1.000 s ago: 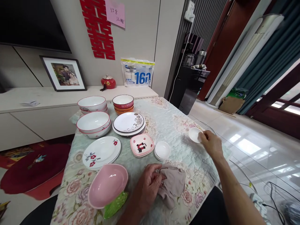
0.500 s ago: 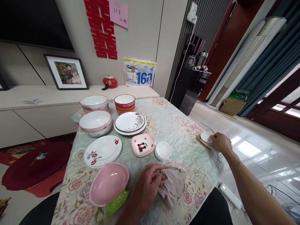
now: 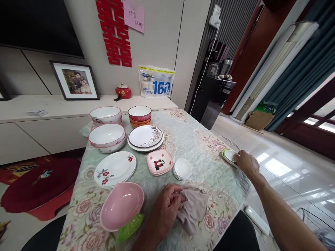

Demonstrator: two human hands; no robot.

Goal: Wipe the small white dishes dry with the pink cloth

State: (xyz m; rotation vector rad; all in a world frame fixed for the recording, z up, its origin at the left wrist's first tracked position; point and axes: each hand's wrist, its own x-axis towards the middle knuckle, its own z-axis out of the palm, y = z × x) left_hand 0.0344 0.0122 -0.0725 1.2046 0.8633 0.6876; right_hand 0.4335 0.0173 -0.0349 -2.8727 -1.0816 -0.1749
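Observation:
My left hand (image 3: 169,205) rests on the table with its fingers curled on the edge of a crumpled grey-beige cloth (image 3: 194,209). Far to the right, my right hand (image 3: 248,164) has its fingers closed on the rim of a small white bowl (image 3: 230,156), which sits with a green-edged piece on a white dish (image 3: 230,162) at the table's edge. Similar small white bowls (image 3: 182,168) are stacked beyond the cloth. Left of my left hand lies a pink peach-shaped bowl (image 3: 122,205) with a green leaf handle (image 3: 130,228).
Square pink-rimmed cat plates (image 3: 159,161), flowered plates (image 3: 115,169), brown-patterned plates (image 3: 145,136), red-rimmed bowls (image 3: 106,134) and orange-red bowls (image 3: 139,114) stand in stacks on the flowered tablecloth (image 3: 86,223). A red stool (image 3: 39,184) is at the left.
My right hand has shifted slightly, and the small white bowl under it has tilted or moved a little, showing more green beside it. My left hand and the cloth stay in place.

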